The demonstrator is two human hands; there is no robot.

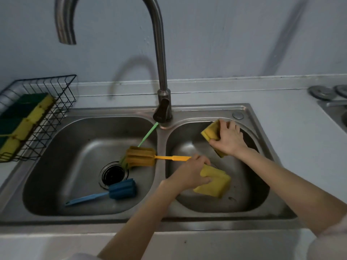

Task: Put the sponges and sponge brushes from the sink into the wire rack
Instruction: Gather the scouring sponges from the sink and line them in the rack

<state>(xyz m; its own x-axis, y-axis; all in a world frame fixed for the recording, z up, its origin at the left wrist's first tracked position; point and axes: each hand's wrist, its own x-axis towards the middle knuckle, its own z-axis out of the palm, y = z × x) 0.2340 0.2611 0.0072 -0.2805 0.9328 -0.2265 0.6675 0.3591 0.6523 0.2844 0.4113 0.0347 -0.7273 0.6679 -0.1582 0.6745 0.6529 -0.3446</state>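
My left hand (189, 175) is closest to me, low in the right basin of the stainless steel double sink (249, 109), with its fingers closed over the near edge of a soft yellow rectangular sponge (214, 184). It looks light and squashy, so I judge a pinch across its short width, thumb under and fingers on top, will do; if it is soaked it will sag and drip, and squeezing too hard would only wring it out over the counter.

Farther in, my right hand (228, 137) is clamped around a second yellow sponge with a dark scouring face (211, 131), pressed up near the back wall of the same basin. The rough side should give better purchase than wet foam, so that is where I would keep my fingertips.

In the left basin lie the brushes. The blue foam-headed sponge brush (122, 188) rests beside the drain (113, 174), its flat plastic handle pointing toward the near left. The orange foam-headed sponge brush (140, 157) lies above the drain, its handle crossing the divider toward my left hand. A green-handled sponge brush (148, 136) leans up toward the tall steel tap (161, 72), its head mostly hidden behind the orange one. Their handles are stiff and thin, probably slick when wet; I would take each near the foam head.

Farthest left, the black wire rack (62, 102) on the counter already holds several yellow-and-green sponges (28, 121).
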